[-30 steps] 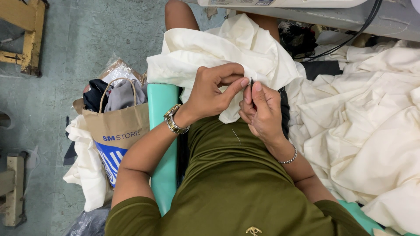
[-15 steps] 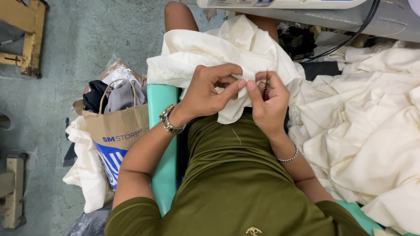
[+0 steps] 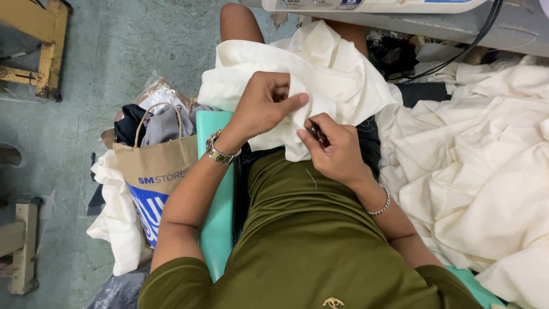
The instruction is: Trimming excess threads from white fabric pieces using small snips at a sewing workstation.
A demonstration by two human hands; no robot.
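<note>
A cream cloth (image 3: 320,74) lies bunched over my lap. My left hand (image 3: 263,106), with a metal watch on its wrist, pinches a fold of that cloth between thumb and fingers. Just below and to the right, my right hand (image 3: 337,151) is closed around a small dark tool (image 3: 319,136), a thread snipper by its look, whose tip touches the cloth's lower edge. A chain bracelet sits on the right wrist. A loose thread lies on my olive green shirt (image 3: 303,229).
A brown paper bag (image 3: 157,171) stuffed with dark and grey clothes stands on the floor at my left, beside the teal seat (image 3: 217,217). A large heap of cream fabric (image 3: 480,160) fills the right. A sewing machine table edge (image 3: 434,20) runs along the top.
My right hand has dropped lower and to the left, from level with the left hand's fingertips to under them. The left hand has re-pinched the cloth, thumb now pointing right.
</note>
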